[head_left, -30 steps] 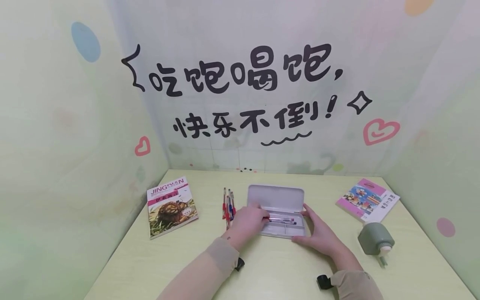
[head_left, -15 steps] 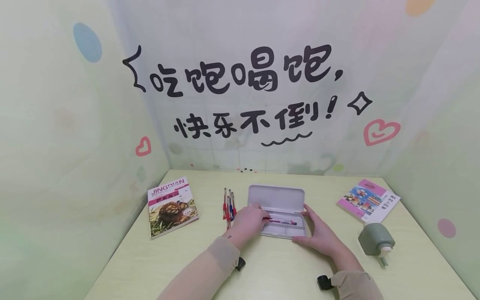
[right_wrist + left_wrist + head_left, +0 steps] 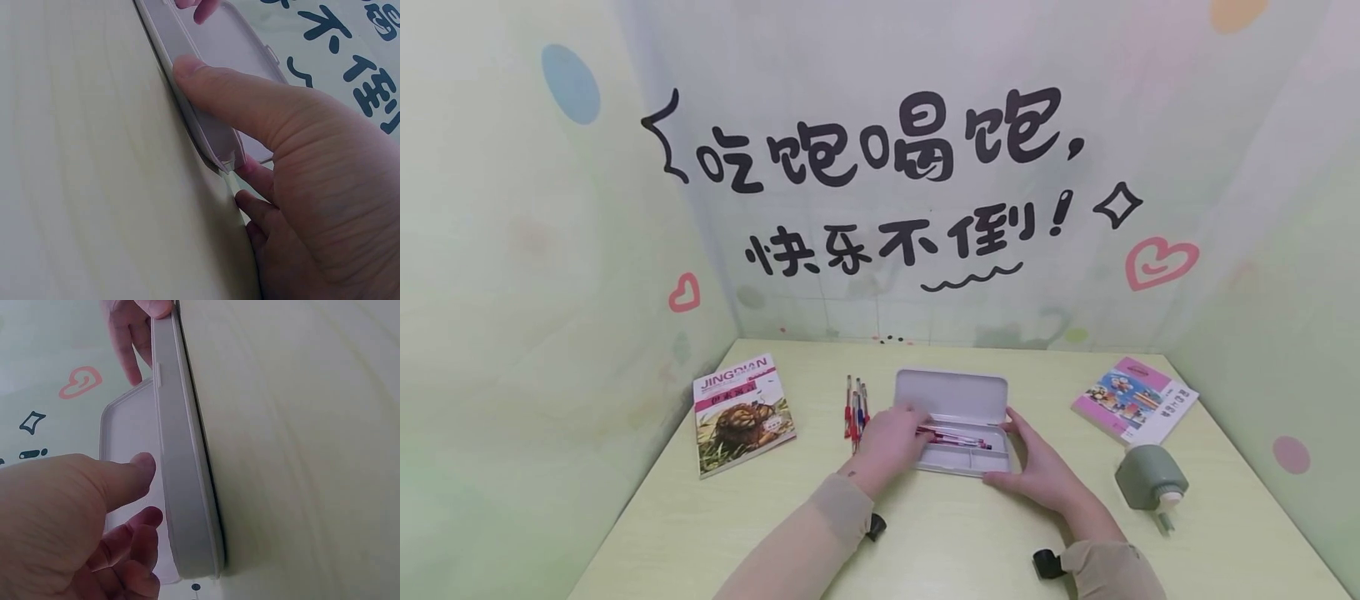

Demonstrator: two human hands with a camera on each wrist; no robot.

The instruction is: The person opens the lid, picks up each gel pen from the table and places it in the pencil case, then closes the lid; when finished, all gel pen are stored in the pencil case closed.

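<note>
Nearest the wearer, two beige sleeves (image 3: 797, 542) lie over the pale yellow wooden tabletop (image 3: 955, 542), each with a small black device (image 3: 1048, 565) at the wrist. The right hand (image 3: 1041, 471) has its grip around the right end of a pale lilac-grey, flat rectangular case (image 3: 951, 457), thumb at the front edge and fingers behind. The left hand (image 3: 891, 446) is at the case's left end, its grip narrow, with thumb and forefinger slightly parted and nothing seen between them. The case rests mid-tabletop, its lid (image 3: 951, 393) raised at the back; slim clear pens with red parts (image 3: 958, 438) lie in its long rear compartment, above the divided front section. To the right is a grey-green squarish bottle (image 3: 1150, 477), its spout toward the wearer. Left of the case lie more red and blue pens (image 3: 856, 417). Farther out are a lion-covered book (image 3: 741, 425) at left and a pink-and-white picture book (image 3: 1135, 400) at right. Black lettering (image 3: 927, 125) marks the pale back wall (image 3: 850, 50).
</note>
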